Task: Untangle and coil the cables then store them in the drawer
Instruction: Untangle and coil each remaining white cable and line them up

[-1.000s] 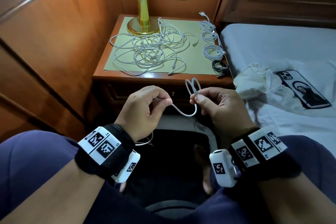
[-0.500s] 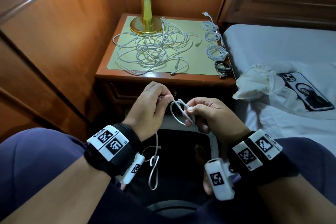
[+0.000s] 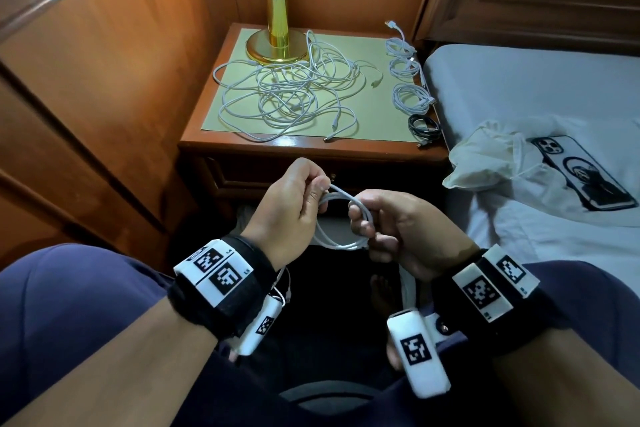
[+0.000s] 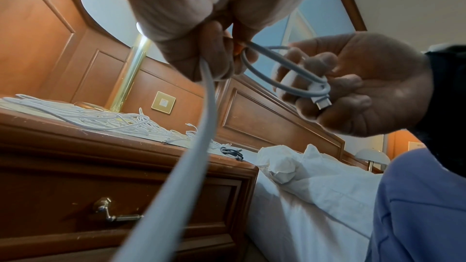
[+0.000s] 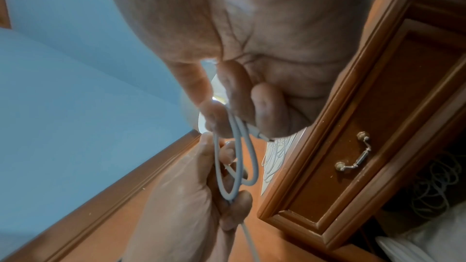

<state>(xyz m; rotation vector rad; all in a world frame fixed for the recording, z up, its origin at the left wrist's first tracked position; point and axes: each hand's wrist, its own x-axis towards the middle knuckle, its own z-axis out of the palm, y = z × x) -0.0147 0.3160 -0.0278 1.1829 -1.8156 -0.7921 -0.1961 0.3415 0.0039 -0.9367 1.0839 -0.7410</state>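
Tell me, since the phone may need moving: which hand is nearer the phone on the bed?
Right. The right hand is just left of the phone; the left hand lies beyond it, further left.

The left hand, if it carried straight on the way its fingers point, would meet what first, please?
Probably the right hand, just across the white cable loops both hands grip; depth is hard to judge.

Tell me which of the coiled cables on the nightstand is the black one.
The coil nearest the front edge, last in the row along the nightstand's right side; the three coils behind it are white.
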